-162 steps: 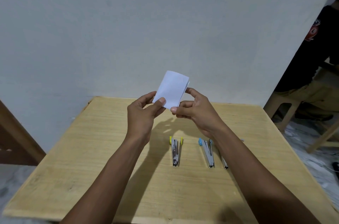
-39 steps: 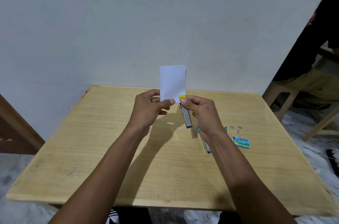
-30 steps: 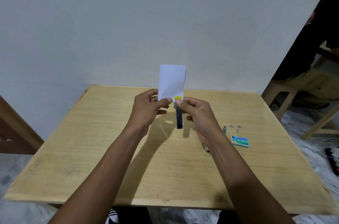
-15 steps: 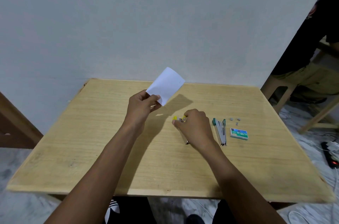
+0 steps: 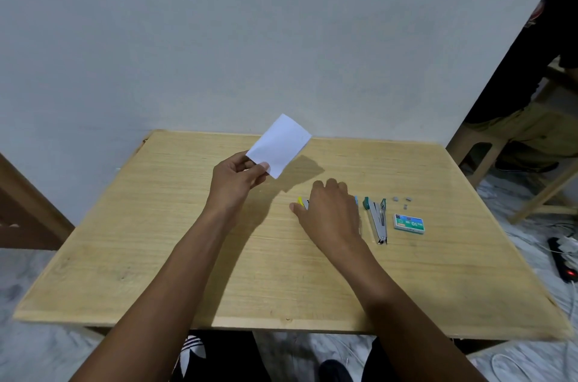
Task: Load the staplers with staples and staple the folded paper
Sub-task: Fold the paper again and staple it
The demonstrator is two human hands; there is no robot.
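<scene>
I hold the folded paper (image 5: 280,145) pinched in my left hand (image 5: 234,181) fingers, well left of the staple box (image 5: 408,223), while my right hand (image 5: 328,212) covers the yellow stapler (image 5: 301,201) on the worktop (image 5: 187,256), grip impossible to tell, so I judge the green stapler (image 5: 377,219) is not yet used.

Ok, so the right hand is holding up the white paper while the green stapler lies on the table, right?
Not quite. The head view shows the left hand holding up the paper. The right hand is down over the yellow stapler. The green stapler does lie on the table.
</scene>
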